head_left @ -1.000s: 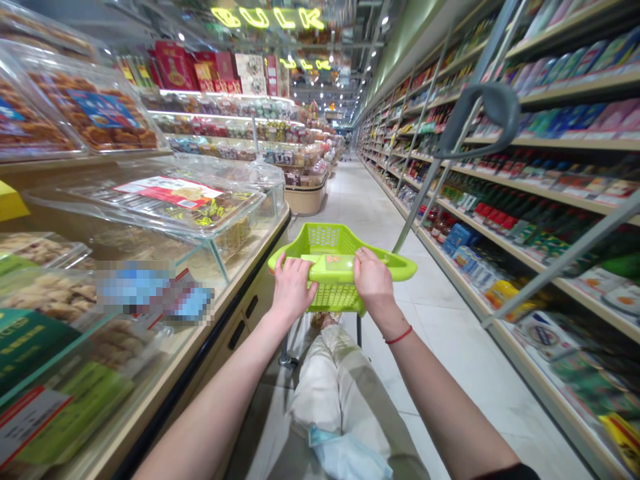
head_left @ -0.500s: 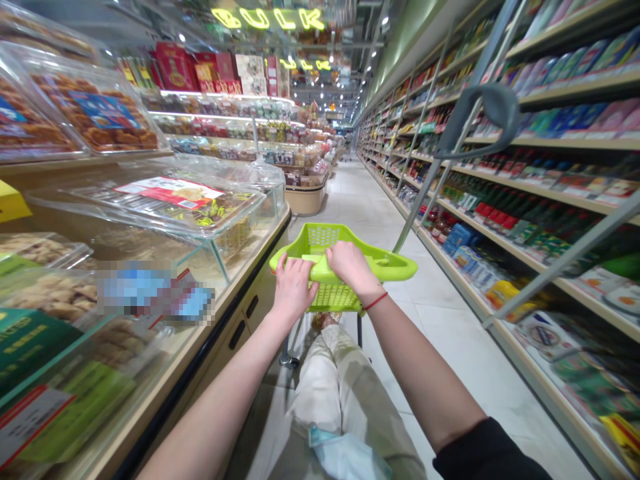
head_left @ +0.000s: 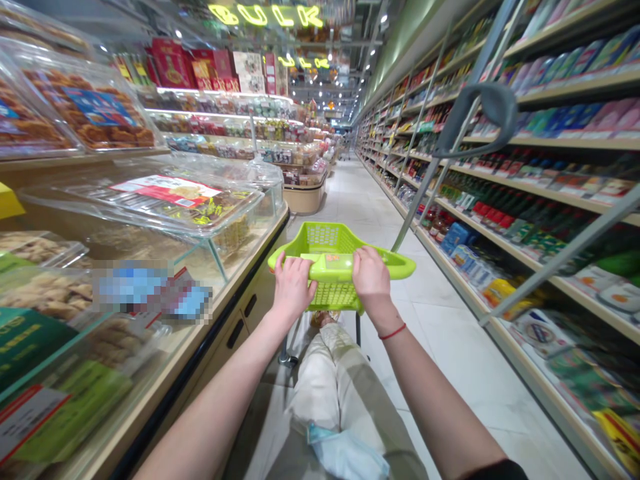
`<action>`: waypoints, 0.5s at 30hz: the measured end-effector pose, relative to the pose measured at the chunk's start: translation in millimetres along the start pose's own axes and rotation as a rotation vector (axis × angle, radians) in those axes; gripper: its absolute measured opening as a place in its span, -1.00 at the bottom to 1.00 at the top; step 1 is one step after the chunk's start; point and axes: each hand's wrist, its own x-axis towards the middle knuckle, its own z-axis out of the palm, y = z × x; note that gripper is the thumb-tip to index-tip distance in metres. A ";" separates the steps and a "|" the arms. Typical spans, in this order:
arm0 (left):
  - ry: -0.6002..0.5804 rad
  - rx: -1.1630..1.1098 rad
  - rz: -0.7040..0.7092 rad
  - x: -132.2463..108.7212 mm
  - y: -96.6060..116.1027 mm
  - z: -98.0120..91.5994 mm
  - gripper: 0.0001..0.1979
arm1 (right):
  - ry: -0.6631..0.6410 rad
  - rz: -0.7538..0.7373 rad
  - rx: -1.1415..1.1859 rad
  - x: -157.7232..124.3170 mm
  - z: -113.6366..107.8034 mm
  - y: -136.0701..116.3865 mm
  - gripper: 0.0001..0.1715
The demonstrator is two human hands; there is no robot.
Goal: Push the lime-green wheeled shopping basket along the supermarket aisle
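Note:
In front of me stands a lime-green shopping cart [head_left: 327, 235] with a perforated plastic basket. Its thick green handle [head_left: 333, 267] runs across the near side. My left hand [head_left: 293, 283] is closed round the left part of that handle. Farther along, my right hand [head_left: 371, 277] grips the right part, and a red string shows on that wrist. Between the two hands a label on the handle is visible. A pale blue face mask [head_left: 345, 453] lies across my lap area, touched by neither hand.
On the left, a wooden counter [head_left: 235, 277] carries clear food boxes [head_left: 180, 197] close beside the cart. A tall shelf [head_left: 555, 177] of packaged goods lines the right, with a metal ladder [head_left: 417, 207] leaning on it. The tiled aisle [head_left: 345, 183] runs ahead past a rounded display stand [head_left: 305, 197].
My right hand has slid right along the handle, from near its middle to its right part, uncovering the label. My left hand keeps its place on the handle.

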 end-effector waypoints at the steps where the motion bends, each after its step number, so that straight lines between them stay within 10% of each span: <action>1: -0.002 -0.003 -0.001 0.0 0.4 -0.2 -0.69 | 0.029 -0.043 0.035 -4.3 4.2 -8.2 -0.59; 8: 0.023 0.011 0.003 -1.3 0.8 0.4 -0.77 | 0.017 -0.386 0.131 -23.4 22.2 -52.1 -0.61; 15: -0.003 -0.005 0.006 -1.1 -3.4 -0.7 -0.69 | 0.093 -0.465 0.126 -27.6 15.9 -13.9 -0.62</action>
